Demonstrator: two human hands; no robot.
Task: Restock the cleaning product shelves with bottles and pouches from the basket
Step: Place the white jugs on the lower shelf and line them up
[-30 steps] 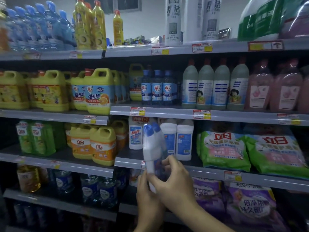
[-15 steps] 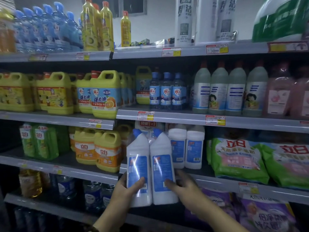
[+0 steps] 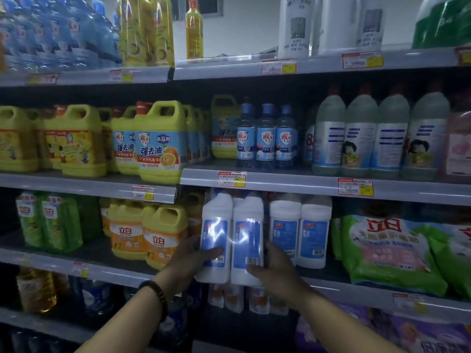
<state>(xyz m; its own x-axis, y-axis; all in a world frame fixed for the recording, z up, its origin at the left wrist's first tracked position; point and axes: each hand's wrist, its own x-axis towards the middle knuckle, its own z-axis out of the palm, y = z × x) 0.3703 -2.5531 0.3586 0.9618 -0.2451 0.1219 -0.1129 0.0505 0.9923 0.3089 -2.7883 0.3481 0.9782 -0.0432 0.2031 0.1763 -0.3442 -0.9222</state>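
A shrink-wrapped twin pack of white bottles [image 3: 233, 238] with blue labels stands upright at the front edge of the third shelf [image 3: 339, 282], its tops tucked under the shelf above. My left hand [image 3: 190, 261] grips the left bottle, thumb across its label. My right hand [image 3: 275, 270] holds the right bottle low on its side, thumb over the barcode. Two matching white bottles [image 3: 300, 230] stand just to the right on the same shelf. The basket is out of view.
Orange-labelled yellow jugs [image 3: 150, 233] stand close on the left of the pack. Green pouches [image 3: 392, 250] lie further right. The upper shelf edge with a price tag [image 3: 231, 179] hangs right above the bottle tops. Purple pouches [image 3: 420, 332] fill the shelf below.
The twin pack has gone from tilted in front of the shelf to upright, then up and inward onto the shelf edge. Both hands moved with it, and the view came closer.
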